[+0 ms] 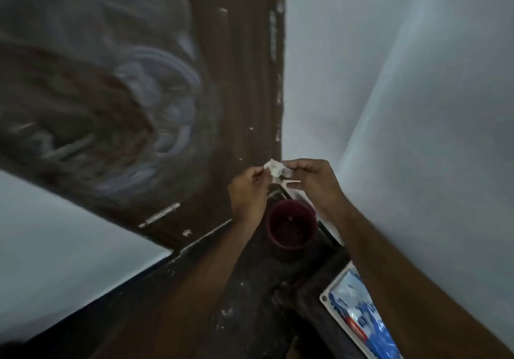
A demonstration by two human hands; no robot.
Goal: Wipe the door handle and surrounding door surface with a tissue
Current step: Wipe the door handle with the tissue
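A small crumpled white tissue (275, 168) is held between both hands, low in front of the dark brown wooden door (239, 80). My left hand (247, 191) pinches its left side and my right hand (311, 180) pinches its right side. The door fills the upper left and centre and looks blurred. I cannot make out a door handle; only a small metal latch or hinge piece (161, 215) shows near the door's bottom edge.
A dark red bucket (292, 225) stands on the dark floor just below my hands, in the corner. Pale walls (403, 94) run along the right and lower left. A blue and white packet (358, 311) lies at the lower right.
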